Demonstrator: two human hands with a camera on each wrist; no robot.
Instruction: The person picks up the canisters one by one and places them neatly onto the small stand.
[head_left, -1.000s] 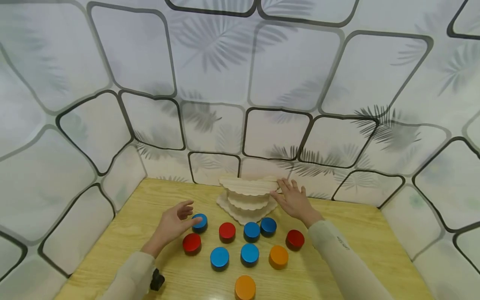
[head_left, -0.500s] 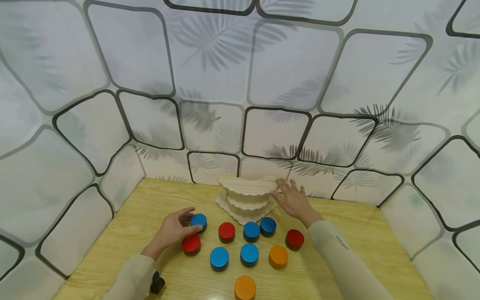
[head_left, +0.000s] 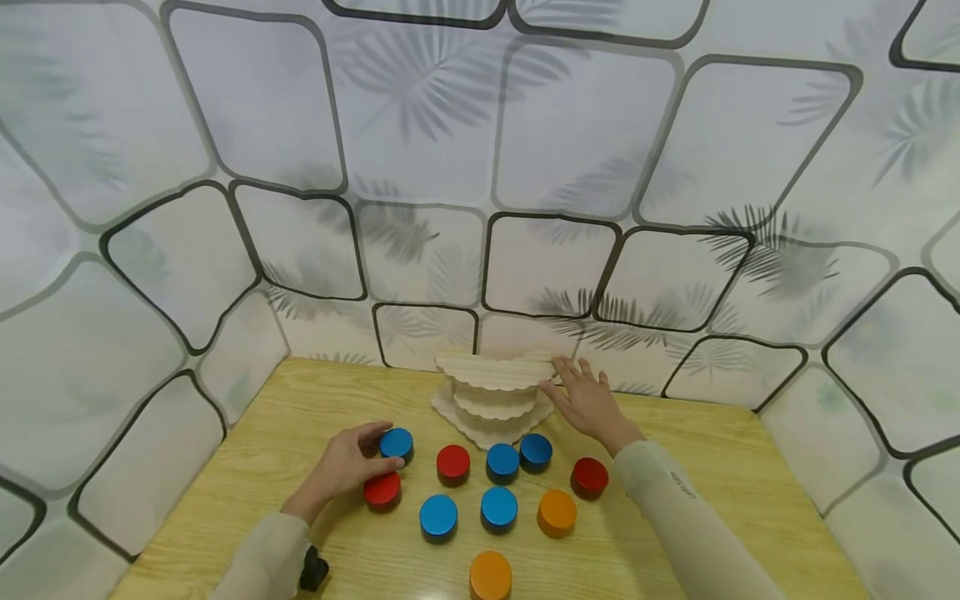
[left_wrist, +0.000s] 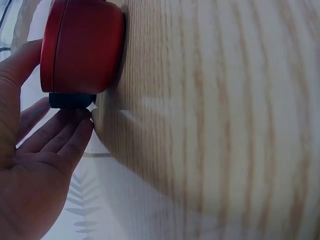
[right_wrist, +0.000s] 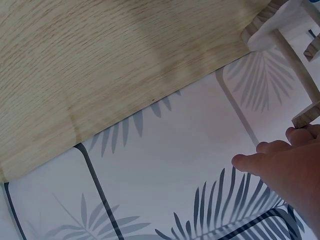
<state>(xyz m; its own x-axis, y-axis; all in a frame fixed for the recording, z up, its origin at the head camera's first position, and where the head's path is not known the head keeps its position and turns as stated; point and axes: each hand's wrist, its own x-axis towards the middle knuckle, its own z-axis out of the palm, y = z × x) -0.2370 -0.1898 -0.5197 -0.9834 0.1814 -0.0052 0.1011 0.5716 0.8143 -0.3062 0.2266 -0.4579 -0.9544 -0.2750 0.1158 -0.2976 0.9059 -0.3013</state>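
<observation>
Blue, short and flat-topped, the gripped cylinder (head_left: pixel 397 443) is at the left of the wood-grained tabletop (head_left: pixel 738 475), within the left hand (head_left: pixel 345 461). The thumb lies along its near side and the fingers curl about its left and far sides, so that the grip is closed round it; whether its base bears on the wood cannot be told. Just nearer is the left red cylinder (head_left: pixel 384 493), close by the thumb; in the left wrist view a seam rings it below the top, and it hides much of the blue one.

At the far side, near the wall, a tiered wooden stand (head_left: pixel 495 403) with scalloped edges rises in three levels. The right hand (head_left: pixel 588 408) lies at the right end of its uppermost tier, fingers apart and extended, fingertips against the edge and clasping nothing.

Between stand and viewer, from left to right: a middle red cylinder (head_left: pixel 453 467), two blue cylinders (head_left: pixel 502 464) close together, and a right red cylinder (head_left: pixel 589 480). Nearer are two further blue cylinders (head_left: pixel 438 518) and an orange cylinder (head_left: pixel 557 515); a second orange cylinder (head_left: pixel 491 577) is nearest. Pale sleeves (head_left: pixel 686 517) cover both forearms. Walls (head_left: pixel 420 125) bear outlined blocks and grey fronds.
</observation>
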